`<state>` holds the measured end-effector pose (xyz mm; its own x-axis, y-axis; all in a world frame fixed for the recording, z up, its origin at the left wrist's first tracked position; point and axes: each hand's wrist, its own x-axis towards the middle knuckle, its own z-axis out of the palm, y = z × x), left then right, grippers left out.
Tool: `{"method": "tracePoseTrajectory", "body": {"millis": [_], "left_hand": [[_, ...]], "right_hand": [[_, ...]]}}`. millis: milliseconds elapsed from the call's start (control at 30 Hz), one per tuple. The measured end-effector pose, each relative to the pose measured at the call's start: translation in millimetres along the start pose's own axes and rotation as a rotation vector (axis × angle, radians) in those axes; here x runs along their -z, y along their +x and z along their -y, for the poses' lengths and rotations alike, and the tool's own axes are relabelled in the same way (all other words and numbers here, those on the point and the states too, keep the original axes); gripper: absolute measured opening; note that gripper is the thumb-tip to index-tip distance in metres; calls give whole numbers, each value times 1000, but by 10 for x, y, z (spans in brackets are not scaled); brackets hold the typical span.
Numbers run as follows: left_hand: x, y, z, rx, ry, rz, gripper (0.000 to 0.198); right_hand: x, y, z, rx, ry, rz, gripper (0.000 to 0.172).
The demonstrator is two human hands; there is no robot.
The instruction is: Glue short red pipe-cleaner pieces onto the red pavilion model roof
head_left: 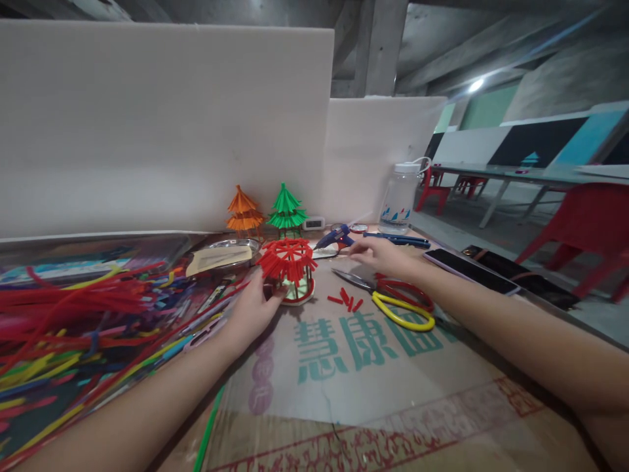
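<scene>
A small red pavilion model, its roof made of fuzzy pipe cleaner pieces, stands on a pale base with a red rim. My left hand is closed around its left side, with part of the fingers hidden behind it. Farther right, my right hand reaches out with its fingers bent but apart, the fingertips close to the handle of a blue glue gun. Whether they touch it is unclear. Scissors with red and yellow handles lie below my right wrist. Several short red pipe cleaner pieces are scattered between the hands.
Orange and green pagoda models stand at the back, near a small digital display. A water bottle is behind my right hand. Many coloured pipe cleaners cover the left side. A phone lies at right.
</scene>
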<state>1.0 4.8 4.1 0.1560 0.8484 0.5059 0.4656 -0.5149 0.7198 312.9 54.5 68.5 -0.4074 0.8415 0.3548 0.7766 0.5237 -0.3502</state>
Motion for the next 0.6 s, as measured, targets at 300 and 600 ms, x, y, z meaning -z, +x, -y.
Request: {"method": "tracePoseTrajectory", "body": {"millis": [300,600], "left_hand": [[7,1,10,-3,30,7,30],[-3,-1,44,5,1,4,38]], "right_hand": [[14,-332,533,345,-91,300,27],[-395,-320,535,322,-205,158,10]]}}
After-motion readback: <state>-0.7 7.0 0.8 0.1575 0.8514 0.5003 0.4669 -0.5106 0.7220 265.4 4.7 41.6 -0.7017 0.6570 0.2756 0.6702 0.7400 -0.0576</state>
